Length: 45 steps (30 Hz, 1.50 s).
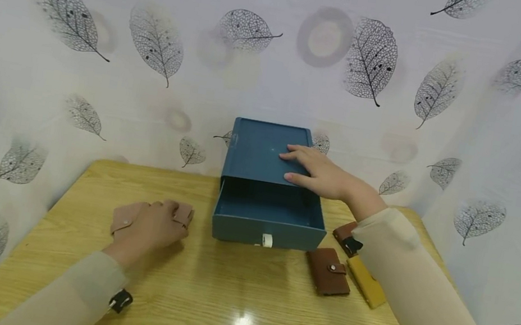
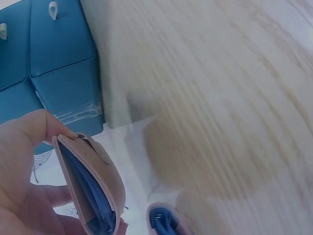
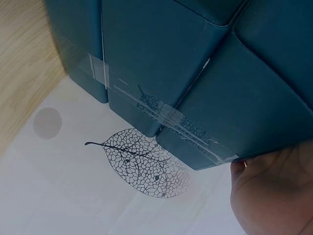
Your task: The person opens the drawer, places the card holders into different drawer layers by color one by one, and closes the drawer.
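My left hand [image 1: 150, 231] pinches a small pink wallet [image 1: 184, 214] between thumb and fingers, left of the blue drawer box [image 1: 262, 148]. In the left wrist view this wallet [image 2: 113, 178] is seen from its edge, with a snap strap and blue inner sleeves. A second pink wallet [image 1: 125, 217] lies on the table beyond that hand, partly covered by it. My right hand [image 1: 322, 175] rests on the box top near its right edge, fingers spread. Below it the drawer [image 1: 235, 229] is pulled out toward me, its bare inside showing and a white pull tab on its front.
Right of the drawer lie a brown wallet with a snap strap [image 1: 327, 272], a yellow wallet [image 1: 366, 281] and a dark reddish-brown wallet [image 1: 345, 234], partly behind my right sleeve. A leaf-patterned white curtain [image 1: 273, 85] hangs behind the wooden table [image 1: 217, 303].
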Motion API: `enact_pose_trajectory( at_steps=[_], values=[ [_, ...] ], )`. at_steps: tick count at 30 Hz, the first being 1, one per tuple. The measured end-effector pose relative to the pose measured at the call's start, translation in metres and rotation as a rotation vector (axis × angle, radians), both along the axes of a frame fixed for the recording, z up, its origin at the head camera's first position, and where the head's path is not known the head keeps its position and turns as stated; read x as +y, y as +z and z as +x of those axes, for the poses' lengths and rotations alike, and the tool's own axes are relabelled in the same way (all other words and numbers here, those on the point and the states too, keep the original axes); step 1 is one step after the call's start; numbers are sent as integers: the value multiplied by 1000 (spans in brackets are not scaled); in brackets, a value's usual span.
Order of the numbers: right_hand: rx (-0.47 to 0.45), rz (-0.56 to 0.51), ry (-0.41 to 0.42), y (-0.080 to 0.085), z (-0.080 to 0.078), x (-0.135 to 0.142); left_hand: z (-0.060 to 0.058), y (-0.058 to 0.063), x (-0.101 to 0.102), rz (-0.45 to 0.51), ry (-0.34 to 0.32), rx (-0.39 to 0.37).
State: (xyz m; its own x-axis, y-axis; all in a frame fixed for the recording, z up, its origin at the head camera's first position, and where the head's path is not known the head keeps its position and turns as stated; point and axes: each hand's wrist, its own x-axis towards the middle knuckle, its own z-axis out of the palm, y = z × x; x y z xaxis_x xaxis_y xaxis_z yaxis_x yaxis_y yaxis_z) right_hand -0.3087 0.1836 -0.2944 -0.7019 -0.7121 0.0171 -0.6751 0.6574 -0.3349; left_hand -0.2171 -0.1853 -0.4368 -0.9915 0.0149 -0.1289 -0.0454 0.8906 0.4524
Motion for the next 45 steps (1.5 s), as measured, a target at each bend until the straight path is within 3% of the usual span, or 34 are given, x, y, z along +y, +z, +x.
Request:
enact_pose_trajectory(
  at_steps=[10,17,22,45],
  values=[
    [0,5,-2,0,0,-1,3,16,-1,6,13,70],
    [13,9,1,-1,-1,-1,12,33,-4,-108,21,77],
    [6,0,8,-1,0,-1,18,44,-5,-48,-9,97],
    [-6,0,1,0,1,-1,32,92,6,73,-148,364]
  ],
)
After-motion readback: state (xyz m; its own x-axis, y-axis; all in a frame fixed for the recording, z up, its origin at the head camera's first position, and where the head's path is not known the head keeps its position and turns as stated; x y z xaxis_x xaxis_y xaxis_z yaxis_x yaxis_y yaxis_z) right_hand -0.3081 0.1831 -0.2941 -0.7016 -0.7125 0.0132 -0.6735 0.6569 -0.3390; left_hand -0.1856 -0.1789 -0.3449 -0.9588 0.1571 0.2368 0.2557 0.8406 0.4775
